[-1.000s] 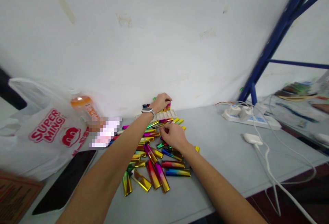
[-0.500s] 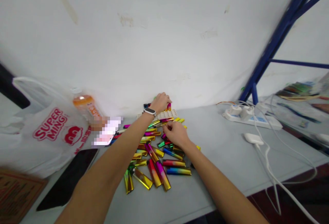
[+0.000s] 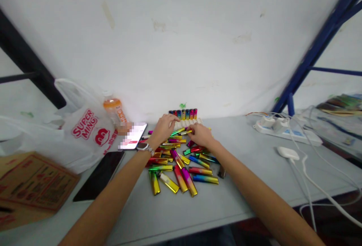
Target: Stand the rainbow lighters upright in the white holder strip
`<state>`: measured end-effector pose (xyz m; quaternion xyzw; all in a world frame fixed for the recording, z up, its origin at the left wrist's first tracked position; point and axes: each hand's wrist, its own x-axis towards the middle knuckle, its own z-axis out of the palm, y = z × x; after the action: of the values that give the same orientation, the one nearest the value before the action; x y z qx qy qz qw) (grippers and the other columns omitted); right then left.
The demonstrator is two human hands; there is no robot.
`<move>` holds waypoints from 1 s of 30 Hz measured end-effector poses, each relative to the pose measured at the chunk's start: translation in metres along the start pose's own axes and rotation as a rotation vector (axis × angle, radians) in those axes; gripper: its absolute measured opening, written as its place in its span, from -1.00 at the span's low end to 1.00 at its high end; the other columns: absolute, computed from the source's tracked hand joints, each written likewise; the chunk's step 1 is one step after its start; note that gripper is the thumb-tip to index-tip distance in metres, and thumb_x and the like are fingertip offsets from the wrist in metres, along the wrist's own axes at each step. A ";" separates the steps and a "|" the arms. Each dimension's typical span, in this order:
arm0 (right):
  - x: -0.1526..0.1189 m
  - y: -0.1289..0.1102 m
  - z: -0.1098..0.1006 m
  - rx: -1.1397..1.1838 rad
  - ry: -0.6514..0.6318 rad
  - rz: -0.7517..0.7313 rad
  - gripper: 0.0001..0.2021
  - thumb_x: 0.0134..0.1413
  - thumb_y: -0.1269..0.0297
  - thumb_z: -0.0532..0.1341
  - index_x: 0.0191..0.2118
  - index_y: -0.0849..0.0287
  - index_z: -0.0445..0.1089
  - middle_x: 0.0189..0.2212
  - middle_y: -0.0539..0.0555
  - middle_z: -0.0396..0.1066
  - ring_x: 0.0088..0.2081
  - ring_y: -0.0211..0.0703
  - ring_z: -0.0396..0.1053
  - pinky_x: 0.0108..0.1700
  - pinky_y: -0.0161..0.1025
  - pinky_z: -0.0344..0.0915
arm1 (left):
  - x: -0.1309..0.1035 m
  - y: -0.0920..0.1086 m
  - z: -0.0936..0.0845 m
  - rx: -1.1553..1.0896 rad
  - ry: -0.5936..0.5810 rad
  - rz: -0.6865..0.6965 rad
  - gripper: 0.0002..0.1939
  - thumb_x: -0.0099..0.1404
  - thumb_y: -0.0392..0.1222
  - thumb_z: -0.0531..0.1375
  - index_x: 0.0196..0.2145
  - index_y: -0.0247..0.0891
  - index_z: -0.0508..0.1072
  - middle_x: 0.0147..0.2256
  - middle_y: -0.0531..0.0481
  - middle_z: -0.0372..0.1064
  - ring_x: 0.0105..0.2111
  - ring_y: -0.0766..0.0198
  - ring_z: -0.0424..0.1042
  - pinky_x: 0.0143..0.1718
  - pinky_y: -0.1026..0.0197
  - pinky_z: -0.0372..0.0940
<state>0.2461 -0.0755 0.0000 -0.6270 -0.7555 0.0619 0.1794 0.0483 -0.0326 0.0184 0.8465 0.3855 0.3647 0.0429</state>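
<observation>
My left hand (image 3: 165,126), with a watch on its wrist, is over the left part of a white rack (image 3: 199,121). Its fingers are apart, with nothing visible between them. Upright in the rack, a row of metallic lighters (image 3: 187,114) runs along the wall. My right hand (image 3: 201,134) is closed in a pinch on the end of a gold lighter (image 3: 184,132) just in front of the rack. Many loose lighters lie scattered below both hands, among them a purple-and-gold lighter (image 3: 189,182) and a blue-and-gold lighter (image 3: 206,179).
To the left are a lit phone (image 3: 137,135), a dark tablet-like device (image 3: 100,176), a cardboard box (image 3: 36,185), a plastic bag (image 3: 85,140) and an orange drink bottle (image 3: 113,106). A power strip (image 3: 291,135) and a white charger (image 3: 287,153) with cables are on the right.
My left hand has drawn back from the rack toward the left and nearer me, uncovering the upright lighters. My right hand stays in front of the rack. The view has shifted slightly left.
</observation>
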 end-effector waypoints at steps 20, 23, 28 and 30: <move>0.020 -0.032 0.005 0.555 0.142 -0.252 -0.58 0.36 -0.01 -0.11 -0.22 0.20 0.31 -0.39 0.08 0.35 -0.30 -0.13 0.33 -0.18 -0.18 0.28 | -0.082 0.003 -0.011 -0.143 0.068 -0.098 -0.77 0.31 -0.39 0.04 -0.32 -0.22 0.49 -0.23 -0.06 0.47 -0.12 0.14 0.40 0.00 0.02 0.31; -0.003 -0.054 0.014 1.164 0.105 -0.079 -0.59 0.26 -0.15 -0.05 -0.17 0.11 0.23 -0.49 -0.08 0.23 -0.47 -0.23 0.27 -0.39 -0.27 0.27 | -0.082 0.006 -0.010 -0.154 0.067 -0.084 -0.75 0.31 -0.41 0.02 -0.32 -0.22 0.48 -0.24 -0.05 0.47 -0.14 0.16 0.40 0.00 0.02 0.31; -0.025 -0.072 0.016 1.605 -0.068 0.148 -0.55 0.08 -0.26 0.11 -0.30 0.09 0.24 -0.63 -0.20 0.02 -0.69 -0.40 -0.09 -0.66 -0.42 -0.17 | -0.083 0.006 -0.009 -0.151 0.054 -0.101 -0.76 0.30 -0.40 0.03 -0.31 -0.21 0.47 -0.24 -0.06 0.46 -0.12 0.14 0.40 0.00 0.02 0.32; -0.028 -0.072 0.015 1.619 -0.088 0.207 -0.49 0.04 -0.30 0.12 -0.43 0.12 0.22 -0.67 -0.19 -0.01 -0.70 -0.41 -0.14 -0.66 -0.40 -0.26 | -0.083 0.006 -0.009 -0.148 0.041 -0.099 -0.77 0.29 -0.40 0.04 -0.31 -0.21 0.48 -0.24 -0.06 0.45 -0.12 0.14 0.40 0.00 0.02 0.32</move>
<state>0.1786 -0.1155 0.0039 -0.3668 -0.4213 0.6294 0.5403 0.0096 -0.0955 -0.0211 0.8132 0.3995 0.4071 0.1154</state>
